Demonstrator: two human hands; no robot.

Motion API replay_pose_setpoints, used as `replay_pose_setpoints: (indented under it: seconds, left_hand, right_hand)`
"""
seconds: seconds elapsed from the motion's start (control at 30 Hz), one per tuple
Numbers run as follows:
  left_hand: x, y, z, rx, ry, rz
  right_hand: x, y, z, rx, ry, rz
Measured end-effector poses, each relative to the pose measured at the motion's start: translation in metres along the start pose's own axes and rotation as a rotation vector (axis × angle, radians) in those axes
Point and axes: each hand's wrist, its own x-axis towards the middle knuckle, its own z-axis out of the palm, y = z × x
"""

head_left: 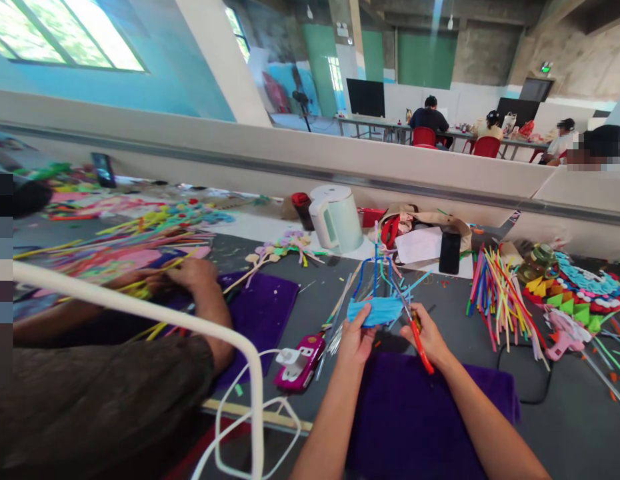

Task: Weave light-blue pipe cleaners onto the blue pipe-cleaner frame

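In my left hand (pixel 357 337) is a flat light-blue piece (pixel 377 311) that looks like pipe cleaners laid side by side, pinched between thumb and fingers. Darker blue bent stems (pixel 374 270) stick up beyond it. My right hand (pixel 429 337) is closed around red-handled scissors (pixel 421 343), their blades pointing up and left at the right end of the blue piece. Whether the blades touch it I cannot tell. Below both wrists lies a purple cloth (pixel 415 420).
A co-worker's arm (pixel 207 300) works at left over another purple cloth. A magenta power strip (pixel 303 363) lies between us. Further back stand a kettle (pixel 336 220) and a phone (pixel 449 252). Colourful pipe cleaners (pixel 505 293) and a pink glue gun (pixel 565 337) lie right.
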Motion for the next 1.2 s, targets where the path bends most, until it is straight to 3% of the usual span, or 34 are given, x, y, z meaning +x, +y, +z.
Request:
replay_pose_setpoints:
  seconds: [0.47,0.73,0.97,1.2]
  left_hand:
    - [-0.002,-0.002,-0.008,0.010,0.039,0.020]
    - [-0.005,0.002,-0.012,0.025,0.059,0.122]
    - [-0.010,0.015,-0.018,0.056,0.129,0.277]
    - [-0.020,0.016,-0.010,-0.007,0.113,0.339]
  right_hand:
    - [0.002,0.005,0.002,-0.075,0.029,0.016]
    - [0.003,0.008,-0.005,-0.162,-0.013,0.037]
    - [-0.003,-0.006,-0.036,-0.586,-0.006,0.147]
    - [-0.004,-0.008,-0.046,-0.985,0.050,0.323]
